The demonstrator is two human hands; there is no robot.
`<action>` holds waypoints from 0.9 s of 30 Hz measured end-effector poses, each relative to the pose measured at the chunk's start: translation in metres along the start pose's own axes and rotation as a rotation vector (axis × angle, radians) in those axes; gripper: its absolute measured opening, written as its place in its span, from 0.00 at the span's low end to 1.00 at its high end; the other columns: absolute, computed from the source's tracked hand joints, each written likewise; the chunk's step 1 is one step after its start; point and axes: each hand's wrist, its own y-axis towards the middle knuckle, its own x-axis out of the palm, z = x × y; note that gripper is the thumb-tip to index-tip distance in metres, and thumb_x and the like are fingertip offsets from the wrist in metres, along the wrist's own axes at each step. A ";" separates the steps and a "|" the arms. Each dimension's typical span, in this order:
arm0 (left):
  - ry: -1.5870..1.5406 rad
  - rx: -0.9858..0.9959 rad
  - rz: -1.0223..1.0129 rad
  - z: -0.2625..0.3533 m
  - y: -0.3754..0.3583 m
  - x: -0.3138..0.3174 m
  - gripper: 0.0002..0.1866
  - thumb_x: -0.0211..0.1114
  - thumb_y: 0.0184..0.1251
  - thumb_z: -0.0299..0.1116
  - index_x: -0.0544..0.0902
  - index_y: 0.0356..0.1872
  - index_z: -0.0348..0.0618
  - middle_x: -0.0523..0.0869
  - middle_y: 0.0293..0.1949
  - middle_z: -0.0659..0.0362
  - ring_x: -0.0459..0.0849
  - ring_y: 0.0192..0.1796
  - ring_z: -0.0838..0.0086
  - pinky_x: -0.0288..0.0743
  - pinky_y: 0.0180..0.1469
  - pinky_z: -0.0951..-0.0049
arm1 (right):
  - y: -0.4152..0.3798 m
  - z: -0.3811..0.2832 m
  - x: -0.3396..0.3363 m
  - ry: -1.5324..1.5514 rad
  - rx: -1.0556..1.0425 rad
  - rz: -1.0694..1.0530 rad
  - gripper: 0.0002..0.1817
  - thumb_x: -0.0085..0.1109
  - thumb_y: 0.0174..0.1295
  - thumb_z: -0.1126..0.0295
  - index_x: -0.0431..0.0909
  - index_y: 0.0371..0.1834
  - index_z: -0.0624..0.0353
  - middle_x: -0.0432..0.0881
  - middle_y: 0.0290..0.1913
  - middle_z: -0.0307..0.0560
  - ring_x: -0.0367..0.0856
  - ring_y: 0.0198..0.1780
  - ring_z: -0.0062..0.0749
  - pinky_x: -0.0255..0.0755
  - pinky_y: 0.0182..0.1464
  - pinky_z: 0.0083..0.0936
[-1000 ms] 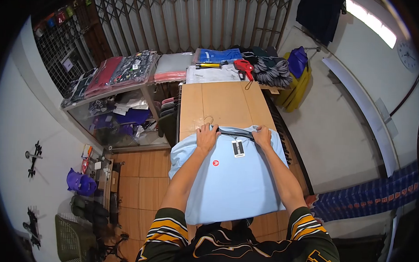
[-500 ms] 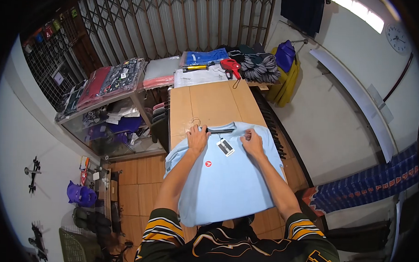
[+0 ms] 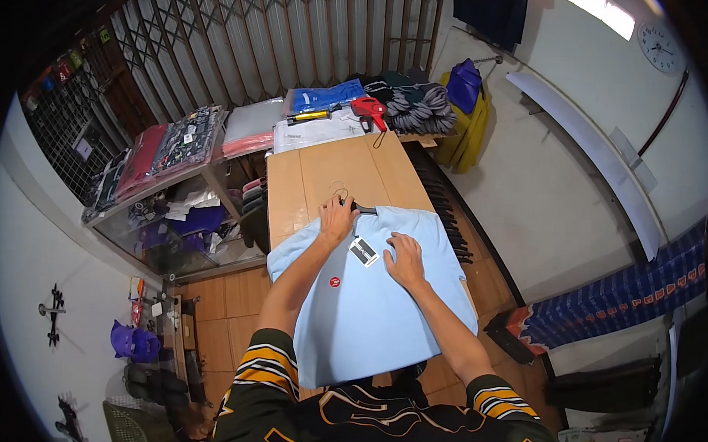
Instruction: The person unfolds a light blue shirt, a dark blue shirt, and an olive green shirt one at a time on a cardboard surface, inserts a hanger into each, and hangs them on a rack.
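Note:
A light blue shirt (image 3: 381,323) lies spread on the cardboard-topped table (image 3: 325,161), its collar toward the far side. My left hand (image 3: 338,218) is closed at the collar, round the neck of a dark hanger (image 3: 364,210), whose hook (image 3: 340,192) sticks out beyond my fingers. My right hand (image 3: 405,260) rests on the shirt's upper chest with its fingers apart. Between the hands is a black and white tag (image 3: 363,252). A round red sticker (image 3: 335,282) is on the chest.
Beyond the table are a red tag gun (image 3: 368,108), a yellow and black tool (image 3: 308,116) and packed clothes (image 3: 253,124). A glass display case (image 3: 175,215) stands on the left. Dark hangers (image 3: 442,201) line the table's right side.
My left hand has moved from the collar's left side onto the hanger. My right hand has let go of the right shoulder area and opened lower on the shirt. The view has shifted slightly.

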 end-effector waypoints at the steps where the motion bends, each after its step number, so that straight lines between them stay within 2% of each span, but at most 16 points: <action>1: -0.011 -0.008 -0.006 0.002 0.006 0.001 0.25 0.71 0.70 0.48 0.80 0.64 0.52 0.81 0.62 0.48 0.77 0.66 0.54 0.66 0.63 0.44 | 0.000 0.000 0.000 -0.001 -0.003 0.005 0.15 0.68 0.61 0.70 0.82 0.49 0.61 0.83 0.62 0.52 0.76 0.68 0.48 0.63 0.72 0.46; 8: -0.137 -0.039 0.035 -0.010 0.011 0.001 0.32 0.71 0.70 0.50 0.74 0.71 0.51 0.83 0.64 0.54 0.78 0.68 0.57 0.67 0.64 0.45 | 0.001 0.002 0.000 0.016 0.010 0.004 0.14 0.67 0.60 0.70 0.82 0.49 0.61 0.83 0.62 0.51 0.75 0.68 0.48 0.63 0.73 0.46; 11: -0.160 -0.110 0.041 -0.028 -0.002 -0.019 0.32 0.70 0.71 0.52 0.75 0.70 0.49 0.83 0.64 0.53 0.78 0.68 0.55 0.67 0.64 0.44 | 0.000 0.002 0.000 0.013 0.009 0.016 0.14 0.67 0.60 0.70 0.82 0.49 0.61 0.83 0.62 0.52 0.76 0.68 0.48 0.63 0.72 0.46; 15: -0.044 -0.150 -0.006 -0.062 -0.035 -0.033 0.28 0.67 0.73 0.55 0.80 0.64 0.46 0.83 0.59 0.46 0.79 0.64 0.52 0.68 0.61 0.42 | 0.000 0.002 0.000 0.013 -0.001 0.029 0.14 0.68 0.59 0.70 0.82 0.48 0.60 0.83 0.61 0.52 0.76 0.67 0.47 0.64 0.72 0.46; 18: 0.018 -0.141 -0.034 -0.070 -0.058 -0.047 0.27 0.66 0.73 0.57 0.83 0.59 0.45 0.83 0.54 0.46 0.79 0.60 0.52 0.68 0.59 0.42 | 0.000 0.002 0.000 0.010 -0.009 0.037 0.14 0.68 0.59 0.70 0.82 0.48 0.60 0.83 0.60 0.51 0.76 0.66 0.46 0.64 0.72 0.46; 21: 0.052 -0.149 -0.045 -0.073 -0.068 -0.050 0.24 0.66 0.73 0.55 0.84 0.54 0.45 0.83 0.52 0.47 0.80 0.58 0.53 0.68 0.58 0.43 | 0.000 0.001 0.000 0.005 -0.005 0.039 0.14 0.68 0.59 0.70 0.82 0.48 0.60 0.83 0.61 0.51 0.76 0.66 0.47 0.63 0.72 0.46; 27: -0.116 -0.127 0.003 -0.076 -0.068 -0.046 0.17 0.67 0.75 0.46 0.81 0.48 0.42 0.81 0.47 0.46 0.85 0.47 0.46 0.78 0.47 0.46 | -0.004 0.006 0.003 0.027 -0.011 0.039 0.14 0.68 0.59 0.70 0.82 0.48 0.60 0.83 0.61 0.51 0.76 0.67 0.47 0.63 0.72 0.45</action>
